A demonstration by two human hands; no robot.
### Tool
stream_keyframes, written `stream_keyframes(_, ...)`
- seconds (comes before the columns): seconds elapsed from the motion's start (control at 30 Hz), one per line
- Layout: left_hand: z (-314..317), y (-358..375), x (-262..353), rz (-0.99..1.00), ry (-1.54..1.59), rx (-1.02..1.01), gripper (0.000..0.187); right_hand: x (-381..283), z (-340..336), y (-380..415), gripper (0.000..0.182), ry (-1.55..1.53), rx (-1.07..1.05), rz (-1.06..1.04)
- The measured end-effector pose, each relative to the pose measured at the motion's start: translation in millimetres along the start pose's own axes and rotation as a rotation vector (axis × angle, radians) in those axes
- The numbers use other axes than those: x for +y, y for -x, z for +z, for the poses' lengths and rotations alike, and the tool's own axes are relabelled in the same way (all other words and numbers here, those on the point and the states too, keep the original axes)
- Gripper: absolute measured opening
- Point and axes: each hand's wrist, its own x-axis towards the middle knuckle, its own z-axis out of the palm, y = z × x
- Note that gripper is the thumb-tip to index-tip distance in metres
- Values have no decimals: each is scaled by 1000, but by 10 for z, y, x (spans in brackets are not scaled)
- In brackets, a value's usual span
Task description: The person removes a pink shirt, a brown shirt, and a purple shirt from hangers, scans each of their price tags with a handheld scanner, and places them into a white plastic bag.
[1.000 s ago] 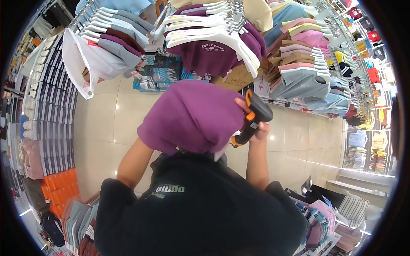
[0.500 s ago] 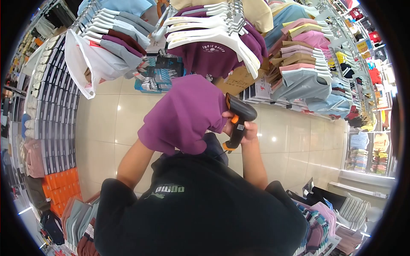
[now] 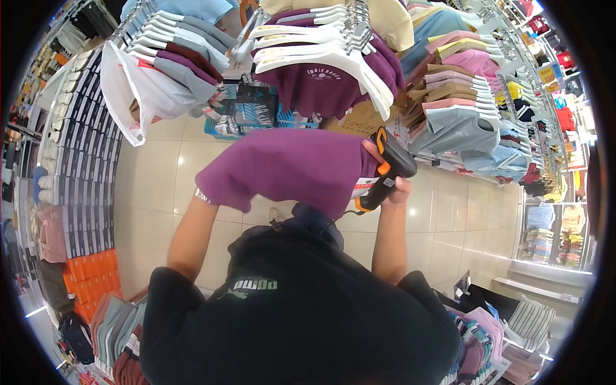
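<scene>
A purple T-shirt (image 3: pixel 292 163) is stretched across in front of me between my two arms. My left hand is hidden inside or under its left end; only the wrist (image 3: pixel 203 197) shows, with a pale band or strip at the cloth's edge. My right hand (image 3: pixel 402 188) is closed around a black and orange barcode scanner (image 3: pixel 393 168), with fingers also against the shirt's right edge. A white and red tag (image 3: pixel 364 185) shows between shirt and scanner. The scanner's dark cord (image 3: pixel 350 212) hangs from its lower end.
Ahead stands a rack of purple shirts on white hangers (image 3: pixel 321 54). A white plastic bag (image 3: pixel 138 96) hangs at the left rack. More hanging shirts (image 3: pixel 455 128) are on the right. Stacked shoe boxes (image 3: pixel 80 160) and orange boxes (image 3: pixel 93 276) line the left.
The shirt has been pulled out wider and flatter, as my hands moved apart. My right hand and the scanner shifted right, and the tag came into view.
</scene>
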Motion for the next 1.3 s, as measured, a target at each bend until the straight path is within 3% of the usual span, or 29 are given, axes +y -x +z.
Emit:
stream_keyframes(0.23,-266,173,-319,96,585,166,59,-48,-45,-9,91,-2,-9,22)
stream_keyframes(0.4,-290,259,-572,337,1060,279,60,-103,-86,-13,93,-85,-49,20)
stream_keyframes(0.47,-314,300,-697,434,1116,349,60,-104,-197,11,95,-148,-55,17)
stream_keyframes(0.57,-380,301,-952,552,900,553,56,-105,-109,-13,91,-241,-10,32)
stream_keyframes(0.63,-358,298,-812,558,952,451,54,-124,158,-68,87,-262,104,49)
stream_keyframes(0.67,-294,309,-443,518,1088,274,53,-133,250,-74,85,-261,197,60)
stream_keyframes(0.7,-259,311,-241,473,1217,93,52,-113,124,-74,82,-274,86,84)
stream_keyframes(0.73,-270,315,-253,408,1166,168,50,-95,13,-80,78,-283,-25,108)
stream_keyframes(0.87,-248,293,-188,197,1001,341,45,-32,38,-18,76,-272,110,72)
stream_keyframes(0.97,-251,272,-170,186,1057,289,45,-56,308,-11,76,-294,469,39)
stream_keyframes(1.03,-243,261,-166,197,1106,270,46,17,49,34,75,-330,174,-20)
stream_keyframes(1.17,-219,262,-101,201,1136,270,48,88,-55,103,71,-348,-16,-113)
stream_keyframes(1.3,-206,262,-62,232,1140,257,49,96,-3,100,62,-458,-165,-68)
